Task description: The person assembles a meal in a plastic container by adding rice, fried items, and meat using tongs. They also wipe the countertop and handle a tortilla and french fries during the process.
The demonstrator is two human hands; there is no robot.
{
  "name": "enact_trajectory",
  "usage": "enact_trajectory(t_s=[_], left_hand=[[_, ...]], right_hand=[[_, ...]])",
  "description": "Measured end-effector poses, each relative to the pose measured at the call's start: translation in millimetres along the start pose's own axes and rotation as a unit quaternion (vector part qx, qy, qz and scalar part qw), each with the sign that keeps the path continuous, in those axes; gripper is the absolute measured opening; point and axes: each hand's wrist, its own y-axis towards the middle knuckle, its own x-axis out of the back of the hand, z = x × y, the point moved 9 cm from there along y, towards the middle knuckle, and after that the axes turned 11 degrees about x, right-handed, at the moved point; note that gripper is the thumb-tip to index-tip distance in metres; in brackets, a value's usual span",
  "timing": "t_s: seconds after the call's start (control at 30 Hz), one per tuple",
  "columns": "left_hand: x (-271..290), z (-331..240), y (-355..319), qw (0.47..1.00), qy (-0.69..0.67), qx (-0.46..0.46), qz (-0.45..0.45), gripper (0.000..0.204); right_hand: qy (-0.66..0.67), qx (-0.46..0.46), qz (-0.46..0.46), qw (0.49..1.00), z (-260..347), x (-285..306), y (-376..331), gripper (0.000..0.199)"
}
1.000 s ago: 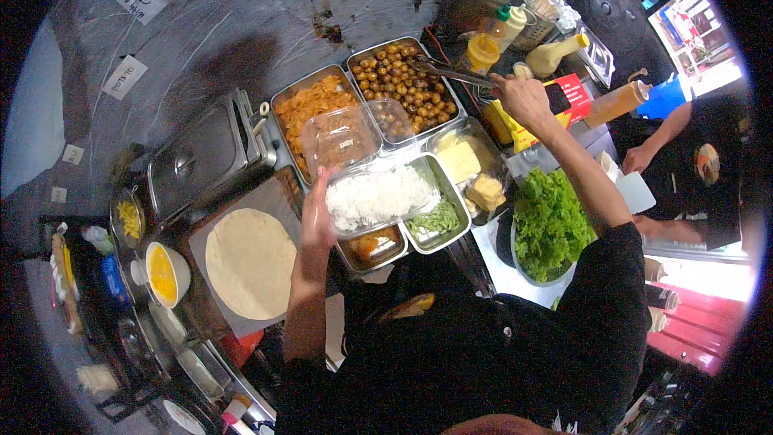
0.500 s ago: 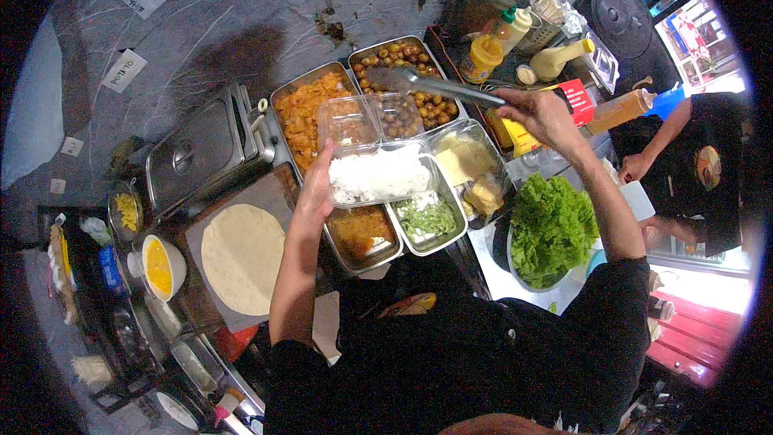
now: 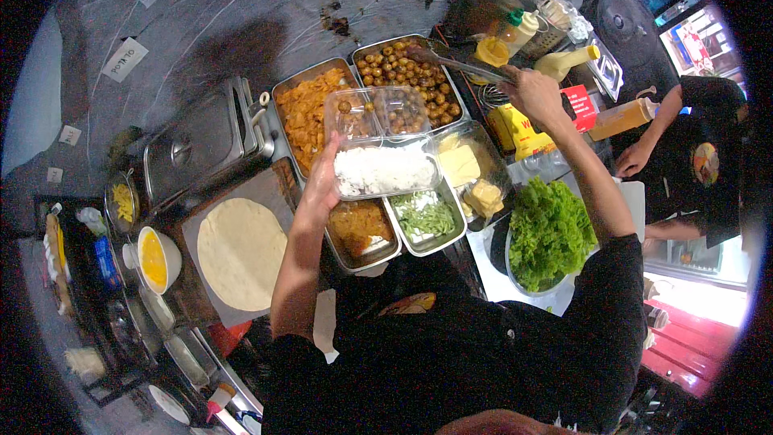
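Food-stall tabletop [image 3: 241, 24], grey, scuffed, packed with steel pans. Left hand [image 3: 324, 181] closed on edge of clear compartment container [image 3: 378, 145], held level above pans at centre so white rice and fried balls stay in place. Right hand [image 3: 535, 95] at 1 o'clock, fist shut on tongs [image 3: 455, 64]; tips reach fried-ball tray [image 3: 407, 72] at 12 o'clock. Tortilla [image 3: 240, 251] flat on board at 8 o'clock. Lettuce bowl [image 3: 547, 234] at 3 o'clock. Tong tip contents unclear. Co-worker's hand [image 3: 634, 157] at right edge, partly cut off.
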Motion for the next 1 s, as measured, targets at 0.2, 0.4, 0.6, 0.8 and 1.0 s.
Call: enact_trajectory(t_s=[0.2, 0.4, 0.6, 0.8, 1.0], left_hand=[[2.5, -0.6, 6.3, 1.0, -0.008, -0.01, -0.002, 0.05], [-0.5, -6.8, 4.8, 1.0, 0.016, -0.003, -0.009, 0.048], [4.4, -6.2, 15.7, 1.0, 0.015, 0.009, -0.003, 0.05], [7.9, -5.9, 20.2, 1.0, -0.01, 0.01, -0.003, 0.049], [28.7, 7.5, 35.3, 0.999, -0.012, 0.008, 0.036, 0.059]], right_hand=[[-0.083, 0.001, 0.039, 0.996, -12.6, -62.3, 32.8, 0.026], [-0.004, 0.033, 0.016, 0.999, 5.3, -7.5, 24.0, 0.03], [0.126, 0.108, 0.017, 0.986, 72.9, 58.6, -15.9, 0.033], [0.076, 0.128, -0.025, 0.989, 80.3, 59.7, -14.8, 0.034], [-0.101, 0.064, 0.005, 0.993, 2.0, 1.8, 38.7, 0.025]])
